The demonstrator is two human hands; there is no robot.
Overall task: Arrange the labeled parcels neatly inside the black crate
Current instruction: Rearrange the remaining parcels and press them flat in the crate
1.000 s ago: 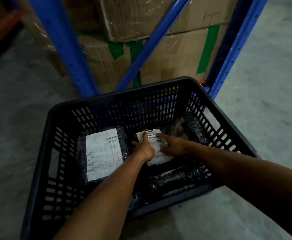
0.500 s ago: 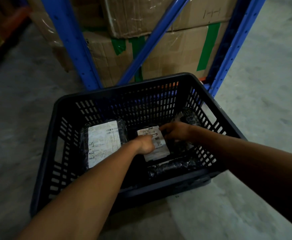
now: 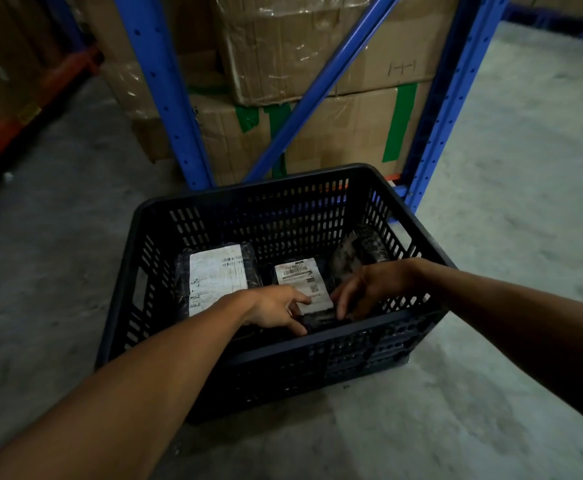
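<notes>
1. Crate [image 3: 193,344] sits on the concrete floor just in front of a blue rack [image 3: 158,88] holding cartons [image 3: 317,46].
2. Three parcels visible inside: big parcel [image 3: 215,278] flat at left, label up; mid parcel [image 3: 302,284] flat at centre, label up; dark parcel [image 3: 361,251] tilted against the right wall, no label showing.
3. Left hand [image 3: 276,308]: fingers loosely spread, tips down at the near-left edge of the mid parcel. No closed grasp seen; touching rather than holding, as best I can judge.
4. Right hand [image 3: 369,289]: fingers curled down at the near-right edge of the same parcel. Fingertips are lost behind the near wall and in shadow; cannot tell if it grips anything.
5. Step, judged: squaring the mid parcel beside the big one.
6. Risks:
   - Uneven push from the two hands would skew the parcel or ride it onto its neighbour.
   - Right forearm passes close to the dark parcel; a nudge could topple it onto the row.
   - Slick wrap may slip under the fingertips.
   - Poor light hides the crate's near floor, so a parcel there may go unnoticed.
</notes>
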